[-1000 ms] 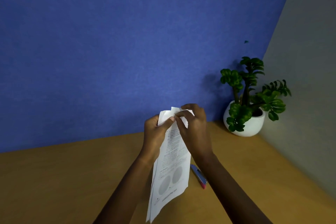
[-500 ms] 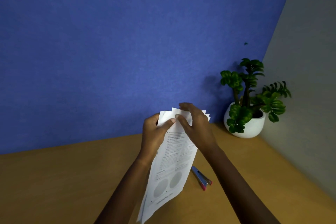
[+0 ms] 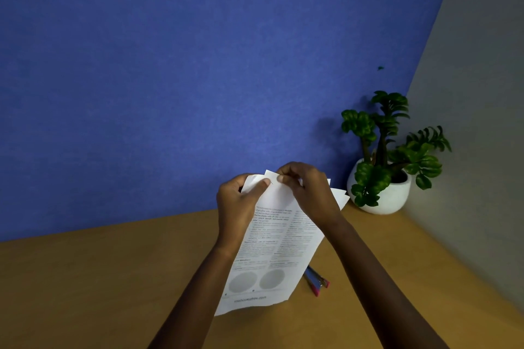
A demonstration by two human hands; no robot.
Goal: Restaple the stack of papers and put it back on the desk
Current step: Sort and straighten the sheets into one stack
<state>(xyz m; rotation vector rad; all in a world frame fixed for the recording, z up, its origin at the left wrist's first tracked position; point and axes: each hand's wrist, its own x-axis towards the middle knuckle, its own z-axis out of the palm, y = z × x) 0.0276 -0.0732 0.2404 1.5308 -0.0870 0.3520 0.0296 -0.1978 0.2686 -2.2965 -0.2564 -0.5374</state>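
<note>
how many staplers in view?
1. The stapler lies on the desk, partly hidden behind the stack of papers, left of the right forearm. Others could be hidden.

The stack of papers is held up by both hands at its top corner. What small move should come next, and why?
Probably finish pulling the old staple out. Both the left hand and the right hand pinch the top of the stack of papers, where a thin dark sliver shows between the fingertips. The sheets fan apart at the right, and the stapler lies untouched on the desk.

White papers [image 3: 279, 246] w/ black print, grey circles; blue wall [image 3: 198, 65]; pink-tipped stapler [image 3: 316, 282].
</note>
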